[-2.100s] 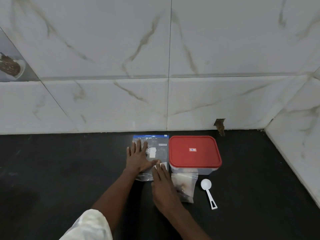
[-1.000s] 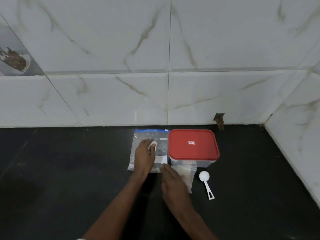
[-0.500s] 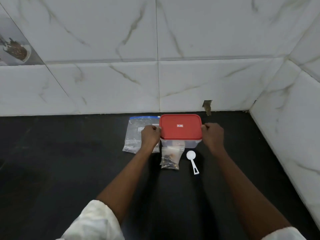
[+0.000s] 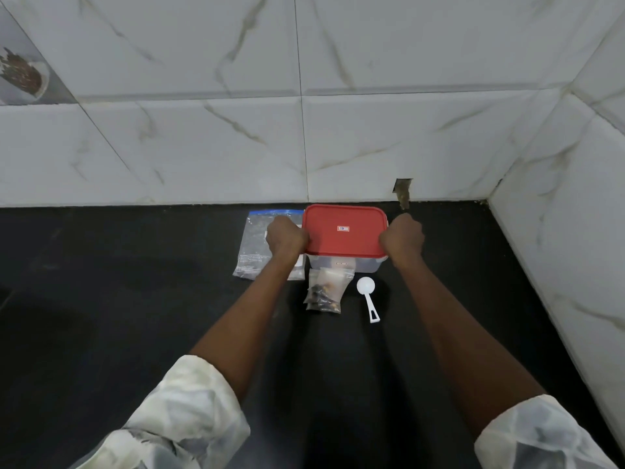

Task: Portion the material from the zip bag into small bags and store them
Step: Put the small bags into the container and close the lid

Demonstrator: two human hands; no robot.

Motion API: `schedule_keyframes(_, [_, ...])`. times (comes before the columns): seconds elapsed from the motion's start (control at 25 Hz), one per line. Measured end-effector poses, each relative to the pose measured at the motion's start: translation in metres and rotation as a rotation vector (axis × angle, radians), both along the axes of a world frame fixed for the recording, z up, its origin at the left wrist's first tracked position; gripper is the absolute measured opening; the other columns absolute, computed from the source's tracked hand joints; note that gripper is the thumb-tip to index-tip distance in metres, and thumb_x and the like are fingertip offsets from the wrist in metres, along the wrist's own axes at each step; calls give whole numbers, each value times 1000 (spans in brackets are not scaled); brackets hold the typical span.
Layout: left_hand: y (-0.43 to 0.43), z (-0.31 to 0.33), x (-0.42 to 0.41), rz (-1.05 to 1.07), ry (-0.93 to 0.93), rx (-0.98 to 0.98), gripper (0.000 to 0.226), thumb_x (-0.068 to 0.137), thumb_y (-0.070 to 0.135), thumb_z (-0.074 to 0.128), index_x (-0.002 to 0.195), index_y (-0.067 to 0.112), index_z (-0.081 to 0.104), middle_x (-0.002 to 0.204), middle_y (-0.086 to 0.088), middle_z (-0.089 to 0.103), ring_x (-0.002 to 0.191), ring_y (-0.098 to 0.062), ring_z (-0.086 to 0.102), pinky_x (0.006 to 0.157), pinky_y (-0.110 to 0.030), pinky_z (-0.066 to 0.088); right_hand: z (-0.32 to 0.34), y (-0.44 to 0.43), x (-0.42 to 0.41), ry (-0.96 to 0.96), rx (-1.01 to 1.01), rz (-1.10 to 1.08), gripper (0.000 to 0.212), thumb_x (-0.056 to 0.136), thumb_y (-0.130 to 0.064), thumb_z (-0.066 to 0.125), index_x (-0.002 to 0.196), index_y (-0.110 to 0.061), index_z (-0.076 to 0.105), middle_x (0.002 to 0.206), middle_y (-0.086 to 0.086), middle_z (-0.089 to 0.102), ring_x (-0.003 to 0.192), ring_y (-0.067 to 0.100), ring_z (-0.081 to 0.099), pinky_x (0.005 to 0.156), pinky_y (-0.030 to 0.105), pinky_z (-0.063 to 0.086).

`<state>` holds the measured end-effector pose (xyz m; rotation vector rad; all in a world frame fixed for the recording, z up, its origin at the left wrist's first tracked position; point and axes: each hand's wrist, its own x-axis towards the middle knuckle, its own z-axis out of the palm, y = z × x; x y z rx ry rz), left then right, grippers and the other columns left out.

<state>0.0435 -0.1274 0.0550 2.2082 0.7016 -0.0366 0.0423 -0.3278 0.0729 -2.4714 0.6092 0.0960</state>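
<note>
Flat clear zip bag (image 4: 253, 247), small bags (image 4: 325, 292) of dark bits, gripped red-lidded container (image 4: 345, 242)

Black counter (image 4: 135, 316), 1 zip bag (image 4: 252, 247), red-lidded container (image 4: 343, 231) (clear walls), small filled bags (image 4: 324, 291), 1 scoop (image 4: 366, 286)

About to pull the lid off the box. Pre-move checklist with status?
1. Left hand grip on the left edge of the lid: ok.
2. Right hand grip on the right edge: ok.
3. Lid top free of objects: ok.
4. Small bags clear of the box: cannot tell, they lie right at its front.
5. Scoop apart from box: ok.
6. Zip bag sealed: cannot tell.
</note>
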Motion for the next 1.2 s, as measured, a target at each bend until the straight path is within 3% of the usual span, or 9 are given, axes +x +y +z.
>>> schedule_keyframes(0.16, [6,10,3,14,28,-152,13,78,-4,70,72,0,60,79,-24,73,64,-36,74,66,-46,64,0,-4,6,15,69,-12,23,90,-4,53,111,1,59,115,20,61,105,37,61,74,35,46])
schedule_keyframes(0.36, [11,10,-3,68,5,-349,16,75,-6,79,85,-8,67,89,-26,72,72,-38,74,65,-51,63,-10,-14,11,-42,274,-54,33,66,-11,51,94,-1,65,96,21,68,83,34,69,75,41,60])
schedule_keyframes(0.44, [13,18,-14,60,-30,-411,11,77,-7,77,82,-7,67,92,-25,71,76,-38,73,67,-51,63,-4,-16,7,-89,306,-46,28,72,-13,53,95,-5,66,93,17,68,78,33,68,73,46,60])
schedule_keyframes(0.56, [29,30,-40,36,-101,-525,16,81,-9,73,77,2,62,88,-19,69,76,-30,70,70,-44,62,19,-9,-10,-211,403,26,20,90,-10,55,104,-12,69,87,9,67,65,22,63,64,36,58])
schedule_keyframes(0.68, [66,28,-68,35,-125,-604,8,90,-5,64,97,-3,67,76,-13,62,62,-22,58,59,-30,55,31,12,-38,-345,612,150,16,94,-5,55,103,-12,65,82,7,64,55,17,60,55,30,56])
schedule_keyframes(0.76, [91,20,-83,111,-64,-736,15,100,2,53,103,-8,64,69,-14,59,52,-21,57,50,-25,56,21,37,-59,-381,621,277,16,93,-1,56,99,-13,64,84,7,64,60,19,65,60,31,60])
schedule_keyframes(0.88, [126,4,-104,276,-43,-919,33,105,19,48,86,-5,61,53,-14,65,43,-18,64,47,-28,59,-6,74,-92,-335,590,380,15,85,-17,58,93,-20,70,88,4,70,73,19,72,73,39,61])
schedule_keyframes(1.0, [159,-17,-124,373,-20,-1010,23,101,4,49,82,-3,59,59,-15,67,51,-18,68,49,-26,60,-37,91,-119,-276,520,410,32,82,-40,52,80,-16,72,82,2,70,75,17,69,77,42,57])
schedule_keyframes(1.2, [174,-49,-138,325,114,-714,20,85,-19,56,79,-1,63,55,-8,68,40,-8,63,40,-19,52,-83,100,-150,-255,298,738,30,92,-31,62,111,-8,72,112,3,60,101,8,53,95,25,44])
